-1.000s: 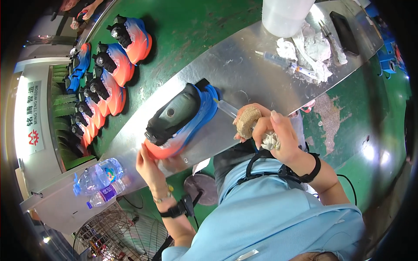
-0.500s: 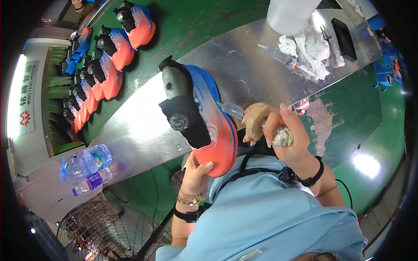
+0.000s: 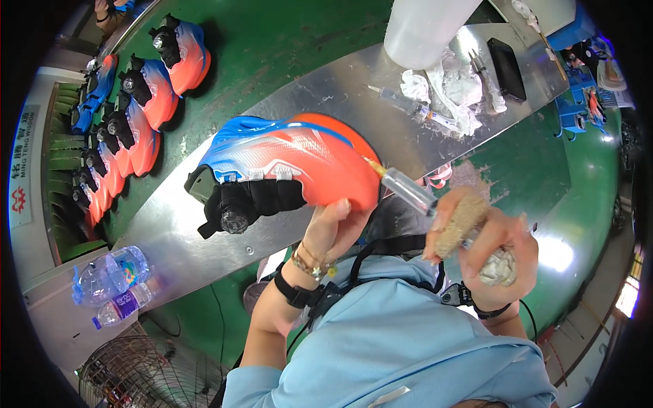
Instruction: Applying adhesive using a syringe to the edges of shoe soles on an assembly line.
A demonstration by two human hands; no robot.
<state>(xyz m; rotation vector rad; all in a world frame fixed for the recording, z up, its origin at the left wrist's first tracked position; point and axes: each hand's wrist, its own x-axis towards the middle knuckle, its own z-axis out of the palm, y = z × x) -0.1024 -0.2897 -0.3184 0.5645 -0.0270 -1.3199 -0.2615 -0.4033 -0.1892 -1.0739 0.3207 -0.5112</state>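
A blue and coral sports shoe [image 3: 320, 156] with a black strap and a round dial is tilted on its side above the metal bench. My left hand [image 3: 330, 234] grips it around the toe from below, thumb on the upper. In my right hand [image 3: 520, 255] is a clear syringe [image 3: 409, 190]; its yellowish tip meets the shoe's edge near the orange sole. A tan, spongy-looking pad [image 3: 462, 226] sits at the fingers of that hand. Crumpled whitish material [image 3: 500, 266] is tucked in the same palm.
More shoes [image 3: 180, 58] stand in rows at the left on the green surface. On the metal bench [image 3: 326, 85] are a white container [image 3: 425, 30], loose syringes [image 3: 405, 100], crumpled tissue [image 3: 459, 92] and a black box [image 3: 507, 70]. Plastic bottles [image 3: 112, 275] lie near a fan [image 3: 146, 374].
My left hand has turned the shoe from toe-down onto its side, bringing the sole edge toward my right. My right hand has moved right and lower, the syringe tip now at that edge.
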